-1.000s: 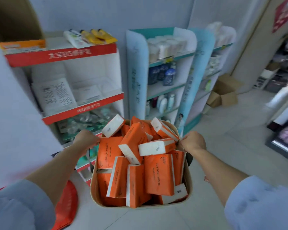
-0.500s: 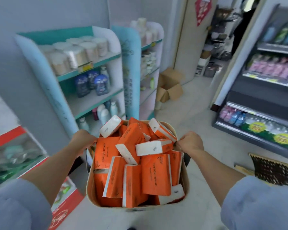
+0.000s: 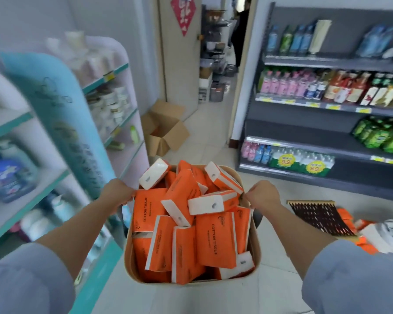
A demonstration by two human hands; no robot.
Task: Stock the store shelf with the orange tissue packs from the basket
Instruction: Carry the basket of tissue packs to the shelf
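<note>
Closest in, a tan basket (image 3: 258,250) is held out between two grey-sleeved arms, above the pale floor. It is heaped with orange tissue packs (image 3: 213,236), some flat, some on edge, and a few showing white ends. The left hand (image 3: 118,191) grips the basket's left edge with curled fingers, and the right hand (image 3: 262,196) grips the right edge the same way. To the right on the floor lies a dark slatted mat (image 3: 320,218). A teal shelf unit (image 3: 61,105) with bottles and jars stands on the left. Further off, an open cardboard box (image 3: 166,130) sits on the floor, and a dark shelf (image 3: 327,105) of drinks fills the right side.
</note>
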